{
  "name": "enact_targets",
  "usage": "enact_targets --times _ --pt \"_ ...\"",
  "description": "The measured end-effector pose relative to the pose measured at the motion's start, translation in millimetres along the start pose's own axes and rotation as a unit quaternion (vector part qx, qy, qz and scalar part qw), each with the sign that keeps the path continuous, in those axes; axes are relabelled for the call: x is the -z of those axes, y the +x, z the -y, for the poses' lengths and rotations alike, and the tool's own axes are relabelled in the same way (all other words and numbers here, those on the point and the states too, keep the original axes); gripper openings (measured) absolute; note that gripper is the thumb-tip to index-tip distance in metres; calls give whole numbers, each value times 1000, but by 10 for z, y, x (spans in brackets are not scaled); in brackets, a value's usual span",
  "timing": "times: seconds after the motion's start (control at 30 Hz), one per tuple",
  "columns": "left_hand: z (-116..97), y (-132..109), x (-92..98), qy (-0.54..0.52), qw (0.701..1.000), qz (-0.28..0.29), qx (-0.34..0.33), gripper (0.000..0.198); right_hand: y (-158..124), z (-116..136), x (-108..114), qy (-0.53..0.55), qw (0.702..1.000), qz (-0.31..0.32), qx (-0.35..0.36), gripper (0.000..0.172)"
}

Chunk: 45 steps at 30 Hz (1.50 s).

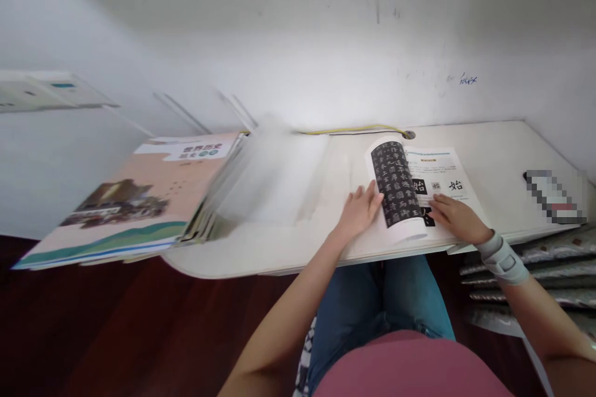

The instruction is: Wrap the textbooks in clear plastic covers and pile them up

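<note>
A calligraphy book (421,189) lies open on the white desk. Its left-hand page, black with white Chinese characters, curves upward, while the right-hand page is white with large sample characters. At the book's left edge is my left hand (361,211), fingers stretched out and the thumb against the edge of the page. My right hand (456,217) rests on the lower part of the right page, fingers extended and partly covering the print. A grey wrist support (503,259) is wrapped around my right wrist.
On the left lies a stack of books, topped by a pink-orange world history book (135,192). A blurred, translucent stand (274,173) is beside it. A pixelated phone-like object (554,195) lies at right. A yellow cable (363,128) runs along the wall. Silvery wrapped items (540,273) sit below right.
</note>
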State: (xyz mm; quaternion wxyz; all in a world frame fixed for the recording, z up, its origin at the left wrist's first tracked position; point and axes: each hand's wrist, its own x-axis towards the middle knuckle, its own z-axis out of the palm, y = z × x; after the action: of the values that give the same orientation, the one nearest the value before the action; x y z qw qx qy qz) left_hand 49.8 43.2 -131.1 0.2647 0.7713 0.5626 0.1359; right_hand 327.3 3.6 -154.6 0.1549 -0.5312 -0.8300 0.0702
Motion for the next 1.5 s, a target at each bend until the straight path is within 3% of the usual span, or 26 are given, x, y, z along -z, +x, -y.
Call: enact_targets --times 0.1,0.2,0.27,0.37,0.47,0.57,0.63,0.7,0.77,0.87,0.97,1.1,1.23,1.5 --pt "-401 95 -105 -123 990 14 -61 73 3 -123 82 163 981 -46 -95 41" --pt "-699 159 -220 -165 977 -8 -134 78 -65 -335 249 346 901 -145 -217 50" --pt "-723 173 -267 -127 982 5 -140 78 -149 -478 350 377 868 -186 -262 51" --pt "-424 134 -252 26 995 46 -83 74 -276 -640 412 371 858 -177 -309 47" --pt "152 -2 -116 155 987 16 -41 65 -359 -736 375 386 856 -125 -319 52" --pt "681 -193 108 202 979 -22 -12 60 -403 -775 322 311 893 -96 -310 55" --pt "818 -288 224 234 970 -57 20 57 -415 -773 305 210 922 -95 -311 49" --pt "706 -316 233 247 963 -111 8 54 -405 -758 304 107 941 -97 -305 42" --pt "380 -276 101 229 962 -136 -60 54 -370 -741 311 30 952 -91 -289 36" --pt "-225 -134 -271 191 961 -46 -197 57 -294 -728 323 -21 960 -57 -272 35" --pt "-584 9 -608 188 962 31 -198 72 -245 -728 321 -34 961 -26 -273 35" --pt "-581 78 -771 184 965 36 -185 78 -252 -748 287 -40 958 -30 -282 34" --pt "-491 63 -766 165 970 18 -179 77 -276 -763 252 -25 958 -45 -282 32" --pt "-503 32 -744 146 970 20 -193 80 -263 -761 271 30 961 -71 -265 33"
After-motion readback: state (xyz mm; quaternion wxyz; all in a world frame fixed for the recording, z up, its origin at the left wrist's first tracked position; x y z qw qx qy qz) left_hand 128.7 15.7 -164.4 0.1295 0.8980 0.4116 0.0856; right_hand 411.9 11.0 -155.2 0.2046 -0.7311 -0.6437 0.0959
